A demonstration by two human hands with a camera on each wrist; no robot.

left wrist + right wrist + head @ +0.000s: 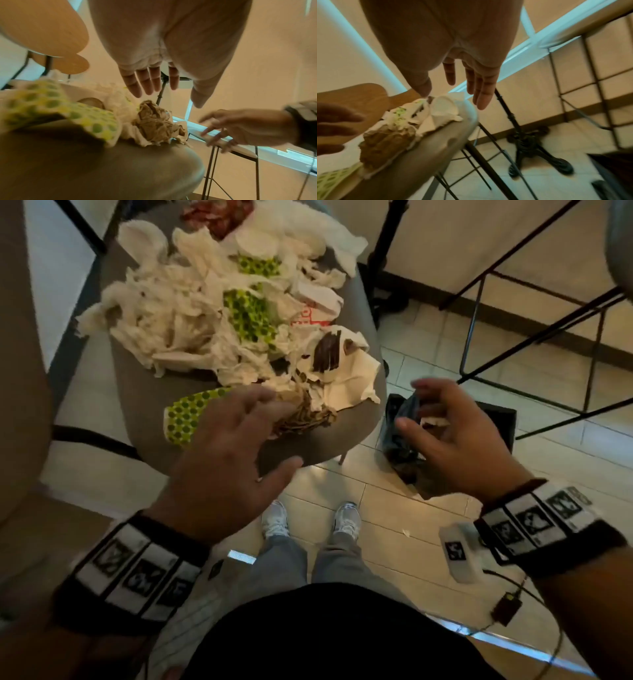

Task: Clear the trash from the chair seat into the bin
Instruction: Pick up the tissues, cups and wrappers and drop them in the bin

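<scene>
- The trash (219, 313) lies heaped on the chair seat (308, 440): white tissues, green-dotted wrappers, and a crumpled brown paper wad (301, 414) at the near edge.
- You look to be at the reach for the next piece; most of the pile is not yet cleared.
- Your left hand (226, 463) hovers over the wad, fingers spread and relaxed, holding nothing.
- Your right hand (459, 436) hangs empty and loosely spread above the bin (496, 419), which stands on the floor just beside the seat's right edge.
- Next, close your left fingers round the wad and carry it right, over the bin; light paper may shed scraps.
</scene>
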